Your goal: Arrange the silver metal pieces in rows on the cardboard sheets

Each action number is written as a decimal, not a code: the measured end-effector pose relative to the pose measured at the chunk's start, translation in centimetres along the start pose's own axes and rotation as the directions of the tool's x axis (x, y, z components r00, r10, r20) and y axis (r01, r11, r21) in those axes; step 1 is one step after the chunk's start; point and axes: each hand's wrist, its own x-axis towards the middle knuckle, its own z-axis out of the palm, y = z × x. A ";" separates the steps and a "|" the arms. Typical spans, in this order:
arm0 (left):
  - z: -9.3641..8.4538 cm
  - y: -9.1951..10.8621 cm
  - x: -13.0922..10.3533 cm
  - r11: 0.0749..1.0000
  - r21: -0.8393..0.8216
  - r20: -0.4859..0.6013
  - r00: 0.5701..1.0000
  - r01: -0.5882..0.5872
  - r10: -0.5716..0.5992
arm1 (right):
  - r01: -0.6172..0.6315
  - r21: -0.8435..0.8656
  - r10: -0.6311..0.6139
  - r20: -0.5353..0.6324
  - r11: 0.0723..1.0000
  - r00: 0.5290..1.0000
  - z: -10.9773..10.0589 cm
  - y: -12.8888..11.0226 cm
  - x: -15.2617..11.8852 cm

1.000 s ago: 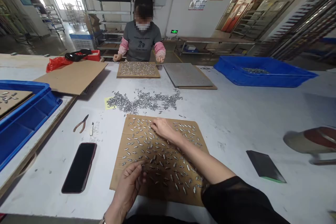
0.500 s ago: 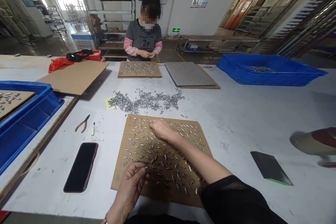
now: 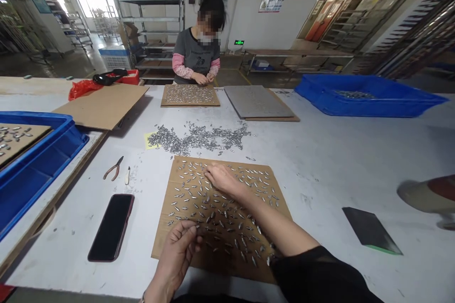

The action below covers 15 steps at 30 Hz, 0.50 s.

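A brown cardboard sheet (image 3: 161,241) lies in front of me, covered with small silvery metal pieces set apart from each other. Over its upper middle, my right hand (image 3: 222,179) is closed with fingertips down at the pieces; what they pinch is too small to name. My left hand (image 3: 181,246) is at the sheet's lower left, thumb pressed to the fingers on something small that I cannot make out. Beyond the sheet spreads a loose pile of similar metal pieces (image 3: 199,137), its left end on a yellow paper (image 3: 147,141).
Left are pliers (image 3: 114,169), a small white-handled tool (image 3: 127,176), a phone (image 3: 111,227) and a blue tray (image 3: 71,139). Right are a dark plate (image 3: 369,229), a mug (image 3: 426,194) and a blue bin (image 3: 373,109). Across the table, a person (image 3: 197,52) stands behind another filled board (image 3: 190,95).
The view has shifted slightly. My hands stay in nearly the same places over the sheet. The person across the table has leaned a little to the right, hands now lower near their board.
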 end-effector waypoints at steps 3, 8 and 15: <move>0.0 0.1 0.0 1.000 -0.008 -0.002 1.000 -0.028 0.028 | 0.065 0.261 -0.047 -0.073 0.963 0.996 -0.7 -1.2 -3.4; 0.5 0.0 0.0 0.998 -0.049 0.022 0.999 -0.032 0.033 | 0.258 0.579 -0.284 -0.048 0.773 0.958 0.6 -4.8 -10.1; 0.9 -0.3 -0.7 0.998 -0.029 0.071 0.996 -0.054 0.056 | 0.189 0.635 -0.155 -0.110 0.749 0.982 2.0 -5.5 -11.8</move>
